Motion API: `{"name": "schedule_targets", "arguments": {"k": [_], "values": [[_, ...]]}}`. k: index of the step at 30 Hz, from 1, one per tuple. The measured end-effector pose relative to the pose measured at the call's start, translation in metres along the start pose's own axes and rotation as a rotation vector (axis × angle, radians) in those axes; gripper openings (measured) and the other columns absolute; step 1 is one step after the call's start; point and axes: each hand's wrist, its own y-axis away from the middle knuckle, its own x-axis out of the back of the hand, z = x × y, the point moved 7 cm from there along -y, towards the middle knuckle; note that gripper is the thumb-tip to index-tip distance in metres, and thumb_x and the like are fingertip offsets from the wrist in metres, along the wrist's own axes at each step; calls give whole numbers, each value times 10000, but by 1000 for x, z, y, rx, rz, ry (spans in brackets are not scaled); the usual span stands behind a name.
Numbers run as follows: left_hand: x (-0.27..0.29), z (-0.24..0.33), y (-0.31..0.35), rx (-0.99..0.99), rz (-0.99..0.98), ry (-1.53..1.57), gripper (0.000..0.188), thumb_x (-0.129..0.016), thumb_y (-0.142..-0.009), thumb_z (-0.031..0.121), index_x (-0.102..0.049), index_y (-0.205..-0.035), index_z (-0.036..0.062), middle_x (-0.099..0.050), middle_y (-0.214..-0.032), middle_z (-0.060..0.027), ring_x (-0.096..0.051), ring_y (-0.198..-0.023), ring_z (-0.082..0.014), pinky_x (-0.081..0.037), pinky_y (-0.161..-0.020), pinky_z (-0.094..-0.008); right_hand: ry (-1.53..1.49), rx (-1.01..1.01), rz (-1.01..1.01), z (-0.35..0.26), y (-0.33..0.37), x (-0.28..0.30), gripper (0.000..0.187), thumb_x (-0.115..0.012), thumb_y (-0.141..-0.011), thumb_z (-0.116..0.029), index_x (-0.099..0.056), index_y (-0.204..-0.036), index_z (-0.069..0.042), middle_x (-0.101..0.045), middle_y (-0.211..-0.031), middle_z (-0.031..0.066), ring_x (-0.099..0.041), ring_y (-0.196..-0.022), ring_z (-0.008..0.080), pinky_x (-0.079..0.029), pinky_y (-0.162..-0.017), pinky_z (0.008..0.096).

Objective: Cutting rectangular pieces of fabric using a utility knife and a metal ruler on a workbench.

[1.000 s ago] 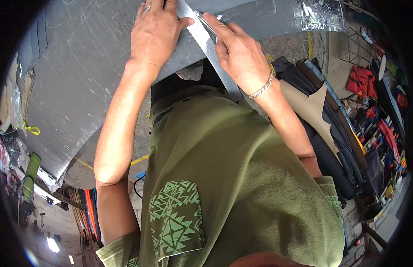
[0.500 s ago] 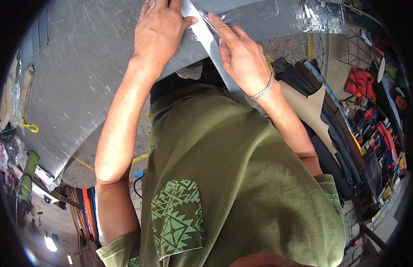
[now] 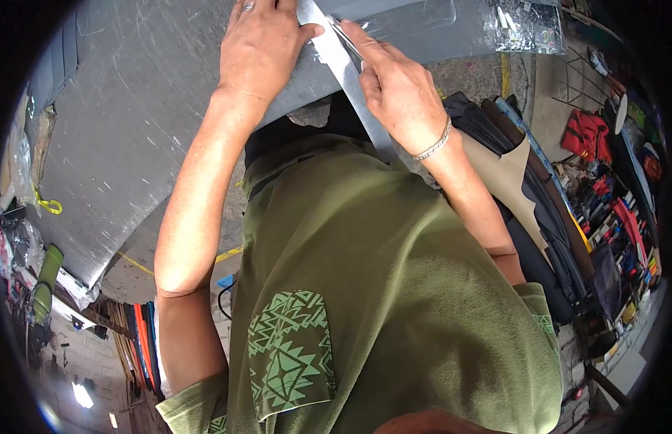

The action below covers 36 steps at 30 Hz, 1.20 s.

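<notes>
A straight metal ruler (image 3: 345,72) lies slantwise across the grey worktable (image 3: 133,137), its near end jutting past the table edge toward my waist. My left hand (image 3: 260,58) presses down beside it, thumb stretched onto the ruler and fingers spread; the fingertips are cut off by the top of the picture. In my right hand (image 3: 402,90) is a slim silver utility knife (image 3: 343,36), its tip at the ruler's right edge and my index finger laid along it. A clear sheet or film (image 3: 423,18) seems to lie on the table right of the knife.
At the table's far right sits a clear plastic packet (image 3: 528,29) of small pieces. Rolls of dark material (image 3: 546,195) and a beige sheet (image 3: 509,173) stand to my right, with a red bag (image 3: 587,136) beyond. A green roll (image 3: 48,282) is at the left.
My right hand, with the knife, has shifted very slightly right and toward me along the ruler. My left hand and the ruler stay almost where they were.
</notes>
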Motion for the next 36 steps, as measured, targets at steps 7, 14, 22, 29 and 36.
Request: {"name": "schedule_targets", "arguments": {"k": [7,14,22,29,36], "values": [[1,1,0,-8,12,-6,728,-736,-828,238,-434,-1402,-92,-419,-1482,-244,-398,-1393,-372,-340,-1158,-429,-27,5,0,0,0,2,647,-562,-844,17,-488,-1449,-201,-663,-1088,167,-651,-883,387,-545,-806,446],[-1,3,0,-15,39,11,735,-744,-820,241,-436,-1404,-83,-422,-1476,-248,-394,-1393,-382,-348,-1152,-435,-187,51,2,15,2,12,496,-564,-951,-85,-492,-1438,-144,-658,-1136,142,-669,-800,291,-554,-745,383],[-2,-21,16,-337,425,947,750,-751,-822,267,-431,-1427,-42,-396,-1499,-258,-355,-1418,-404,-316,-1167,-491,-1751,213,-653,16,-3,66,1081,-808,-798,-481,-208,-1506,74,-428,-1422,349,-642,-1120,430,-549,-982,461],[7,2,2,73,3,-33,762,-757,-814,295,-439,-1424,-33,-429,-1481,-249,-368,-1415,-384,-315,-1170,-483,-513,-258,-171,53,-44,100,169,-694,-926,-176,-733,-999,-29,-648,-784,1,-568,-622,105,-447,-565,262],[8,7,0,-165,228,408,780,-762,-808,320,-441,-1415,-51,-442,-1476,-239,-383,-1404,-371,-319,-1166,-472,-683,314,187,-2,-77,98,272,-732,-857,-88,-660,-1090,31,-684,-983,48,-595,-881,100,-483,-776,266]]}}
